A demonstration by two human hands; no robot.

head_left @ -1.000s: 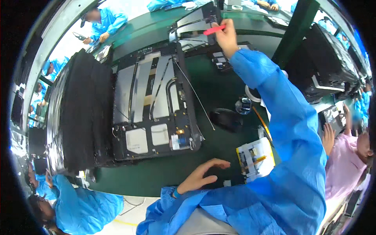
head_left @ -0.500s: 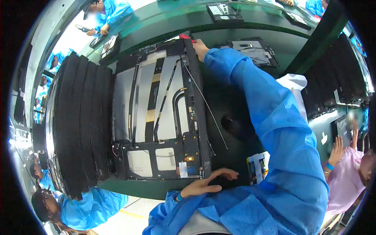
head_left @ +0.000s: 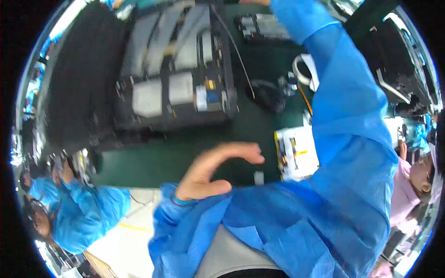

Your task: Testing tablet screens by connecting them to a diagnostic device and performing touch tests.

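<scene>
Head view, looking down: the left hand (head_left: 211, 169) hovers low over the green bench (head_left: 153, 155) near its front edge, fingers curved and thumb spread, its grip open and holding nothing. The blue sleeve of that arm comes in from the lower edge. Nearest to it, just right of the fingertips, sits a small white block (head_left: 258, 177) on the bench, apart from the hand, and beyond that a white tray (head_left: 296, 153) with small parts. The right arm stretches up and away across the bench in a blue sleeve; the right hand (head_left: 255, 2) is cut off at the top rim, so I cannot tell its grip. Beyond the left hand, well apart from it, lies a large dark metal chassis (head_left: 178, 88) with white panels, and a black foam stack (head_left: 76, 88) stands at its left.
</scene>
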